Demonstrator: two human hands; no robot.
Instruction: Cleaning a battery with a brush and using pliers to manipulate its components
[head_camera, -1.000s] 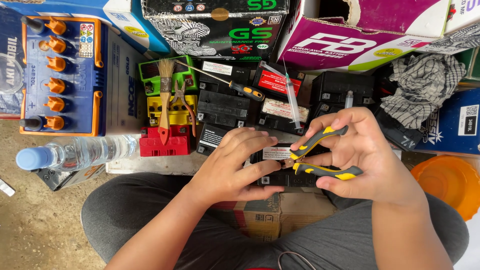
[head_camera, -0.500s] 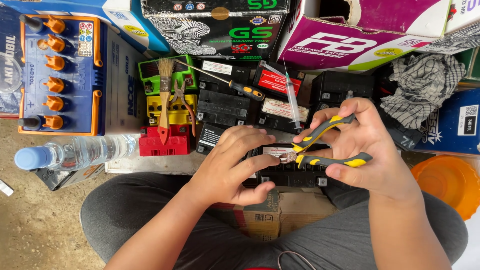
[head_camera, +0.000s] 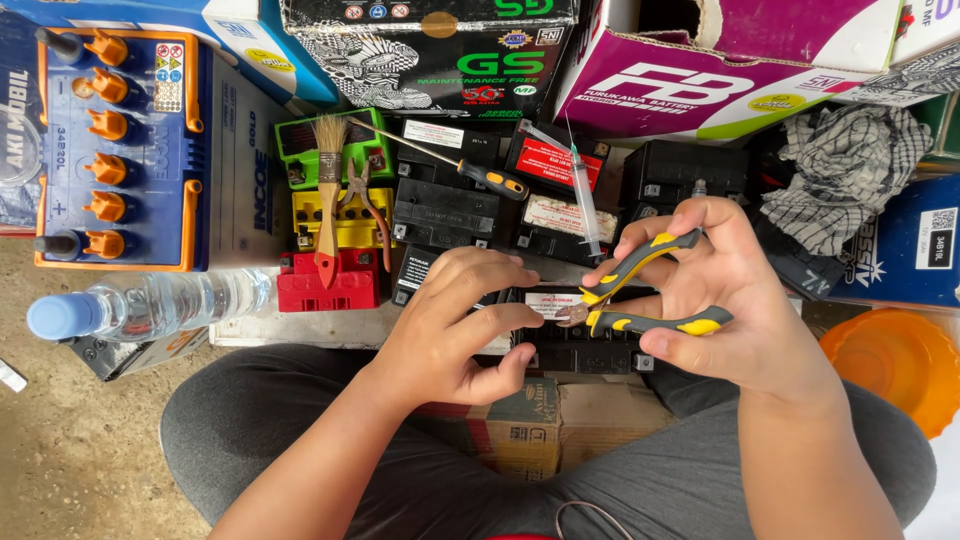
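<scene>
Your right hand (head_camera: 735, 315) clamped on yellow-grey pliers (head_camera: 640, 295), nose at a small black battery (head_camera: 565, 340), your left hand (head_camera: 455, 335) steadying it, fingers spread.

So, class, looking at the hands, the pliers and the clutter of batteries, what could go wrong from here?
1. The pliers tip sits close to the left hand fingers on the black battery; a slip could pinch them.
2. Metal tip near battery terminals might short.
3. The syringe lies loose nearby and could be knocked.
</scene>
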